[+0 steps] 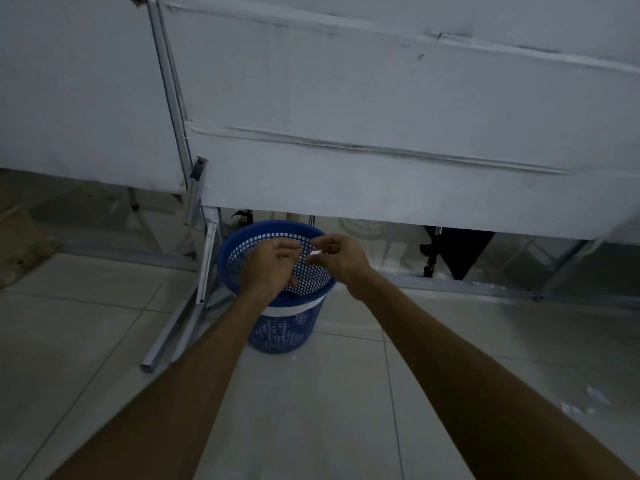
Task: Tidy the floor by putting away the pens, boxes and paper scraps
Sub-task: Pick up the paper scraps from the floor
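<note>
Over the mouth of the blue mesh wastebasket (277, 327), both hands hang with arms stretched forward. Just above its right rim, the right hand (341, 259) pinches a small white paper scrap (316, 252) between thumb and fingertips. Above the centre of the opening, the left hand (273, 266) is loosely spread, fingers relaxed and slightly bent, holding nothing that can be made out; its fingertips reach toward the scrap and come close to the right hand without clearly touching it.

The wastebasket stands on pale floor tiles (311, 410) and has a white band around its upper wall. Through the mesh, pale bits lie at the bottom, too blurred to identify. Immediately left of the wastebasket, the angled metal legs of a frame (194, 306) splay across the floor, one leg nearly touching its side. Behind it rises a large white panel (381, 133), whose lower edge hangs just above the far rim. To the right of the wastebasket and behind, a dark stand (450, 251) sits under the panel. Well to the right of the wastebasket, nearer the viewer, more paper scraps (585, 401) lie scattered on the tiles.
</note>
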